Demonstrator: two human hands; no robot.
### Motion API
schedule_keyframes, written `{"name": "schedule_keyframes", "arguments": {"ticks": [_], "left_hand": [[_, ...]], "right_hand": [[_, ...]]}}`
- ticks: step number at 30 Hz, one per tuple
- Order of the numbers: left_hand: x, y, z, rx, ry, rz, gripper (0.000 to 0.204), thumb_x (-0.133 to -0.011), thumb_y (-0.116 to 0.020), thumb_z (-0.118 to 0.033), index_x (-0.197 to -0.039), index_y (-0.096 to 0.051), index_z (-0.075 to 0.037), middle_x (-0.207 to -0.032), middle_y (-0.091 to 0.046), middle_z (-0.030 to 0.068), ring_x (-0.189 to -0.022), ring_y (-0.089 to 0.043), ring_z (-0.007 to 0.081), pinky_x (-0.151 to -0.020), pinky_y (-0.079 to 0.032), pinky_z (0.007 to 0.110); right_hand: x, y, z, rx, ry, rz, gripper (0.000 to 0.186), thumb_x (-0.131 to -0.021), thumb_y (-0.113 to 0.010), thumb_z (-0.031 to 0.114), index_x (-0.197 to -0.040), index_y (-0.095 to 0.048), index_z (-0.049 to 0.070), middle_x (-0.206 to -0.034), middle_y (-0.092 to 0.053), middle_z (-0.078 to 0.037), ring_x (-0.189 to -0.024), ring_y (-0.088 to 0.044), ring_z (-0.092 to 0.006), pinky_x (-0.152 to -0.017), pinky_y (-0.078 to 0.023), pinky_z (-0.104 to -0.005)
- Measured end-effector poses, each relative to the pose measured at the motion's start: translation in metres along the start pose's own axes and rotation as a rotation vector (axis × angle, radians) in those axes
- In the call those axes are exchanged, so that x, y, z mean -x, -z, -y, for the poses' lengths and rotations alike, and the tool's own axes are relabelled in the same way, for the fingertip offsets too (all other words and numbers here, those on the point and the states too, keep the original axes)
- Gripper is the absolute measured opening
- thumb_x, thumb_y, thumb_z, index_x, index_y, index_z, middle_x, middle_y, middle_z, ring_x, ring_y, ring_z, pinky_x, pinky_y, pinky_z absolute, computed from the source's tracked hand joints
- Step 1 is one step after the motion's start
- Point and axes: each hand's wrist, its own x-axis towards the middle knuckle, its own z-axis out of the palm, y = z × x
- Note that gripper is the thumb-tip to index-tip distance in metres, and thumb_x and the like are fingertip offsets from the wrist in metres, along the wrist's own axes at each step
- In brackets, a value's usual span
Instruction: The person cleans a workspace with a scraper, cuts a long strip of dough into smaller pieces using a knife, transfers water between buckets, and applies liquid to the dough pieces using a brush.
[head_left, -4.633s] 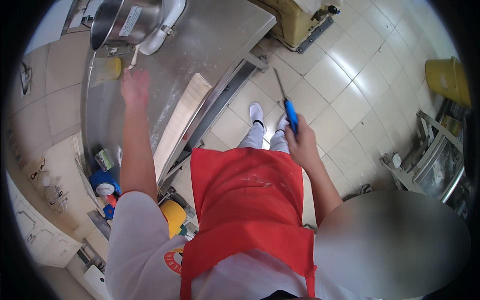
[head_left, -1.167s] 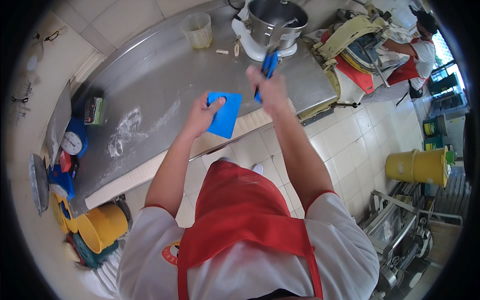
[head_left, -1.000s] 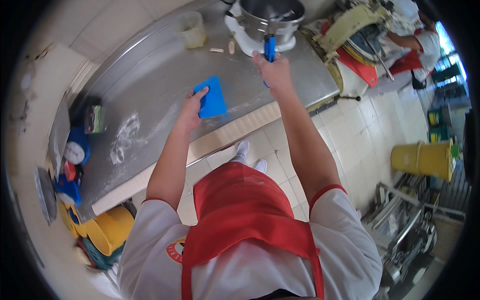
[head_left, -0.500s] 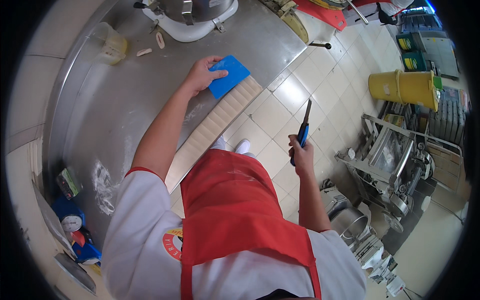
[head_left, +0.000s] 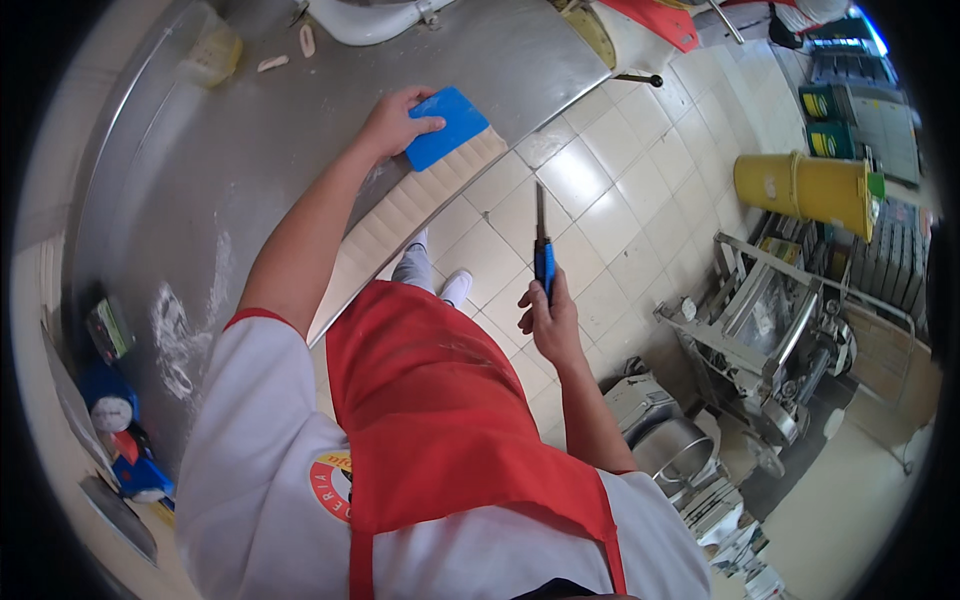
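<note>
Stainless steel table [head_left: 300, 150] runs along the upper left of my view, its front edge falling to pale floor tiles [head_left: 600, 200]. Blue plastic scraper [head_left: 447, 127] lies flat at that front edge, at about twelve o'clock from my body, its long side roughly along the edge. My left hand [head_left: 392, 122] is on it, fingers closed over its left end, thumb on top: a closed grip on the scraper. My right hand [head_left: 548, 318] hangs off the table over the tiles, at about five o'clock from the scraper and well apart from it. Its grip is closed round a blue-handled knife [head_left: 542, 250], blade pointing to twelve o'clock, nearly upright in view. Left hand is nearer the table. Flour streaks [head_left: 180, 330] mark the table at nine o'clock; a yellow bin [head_left: 805, 188] stands at two o'clock.
</note>
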Motion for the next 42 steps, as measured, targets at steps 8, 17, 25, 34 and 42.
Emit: {"name": "schedule_keyframes", "arguments": {"ticks": [8, 17, 25, 34, 42], "left_hand": [[0.008, 0.004, -0.017, -0.527, -0.13, -0.075, 0.056, -0.077, -0.083, -0.042, -0.117, -0.069, -0.004, -0.114, -0.07, 0.0149, -0.107, -0.067, 0.0302, -0.092, -0.053, 0.039], [0.005, 0.003, -0.002, -0.552, -0.209, -0.118, 0.05, -0.079, -0.082, -0.041, -0.111, -0.069, -0.006, -0.111, -0.066, 0.0119, -0.104, -0.066, 0.0295, -0.091, -0.053, 0.04], [0.022, 0.004, 0.003, -0.55, -0.241, -0.203, 0.044, -0.08, -0.081, -0.035, -0.111, -0.068, -0.006, -0.119, -0.063, 0.0103, -0.113, -0.062, 0.0286, -0.097, -0.052, 0.04], [0.097, 0.007, -0.007, -0.715, -0.422, 0.153, 0.012, -0.077, -0.077, -0.014, -0.089, -0.075, -0.015, -0.155, -0.047, 0.0019, -0.152, -0.028, 0.0335, -0.125, -0.021, 0.052], [0.103, -0.001, -0.008, -0.801, -0.379, 0.036, 0.01, -0.076, -0.079, -0.017, -0.084, -0.073, -0.015, -0.155, -0.046, 0.0014, -0.155, -0.023, 0.0304, -0.128, -0.009, 0.058]], "right_hand": [[-0.046, -0.059, 0.029, 0.732, 0.598, 0.108, 0.071, -0.098, -0.052, 0.004, -0.162, -0.025, 0.017, -0.083, -0.064, -0.022, -0.07, -0.067, -0.0414, -0.065, -0.054, -0.0522], [-0.077, -0.076, 0.05, 0.93, 0.537, 0.178, 0.078, -0.093, -0.051, 0.005, -0.163, -0.024, 0.023, -0.083, -0.063, -0.021, -0.068, -0.066, -0.0413, -0.064, -0.055, -0.0525], [-0.073, -0.077, 0.074, 1.083, 0.505, 0.254, 0.077, -0.093, -0.05, 0.001, -0.163, -0.021, 0.013, -0.078, -0.066, -0.025, -0.068, -0.067, -0.0452, -0.064, -0.054, -0.0542], [-0.08, -0.072, 0.071, 1.097, 0.537, 0.283, 0.09, -0.084, -0.055, 0.005, -0.165, -0.015, 0.013, -0.076, -0.067, -0.025, -0.066, -0.069, -0.0427, -0.061, -0.055, -0.0545], [-0.059, -0.045, 0.055, 1.072, 0.465, 0.345, 0.083, -0.088, -0.051, 0.002, -0.164, -0.017, 0.012, -0.076, -0.068, -0.026, -0.068, -0.068, -0.0451, -0.064, -0.053, -0.0561]]}}
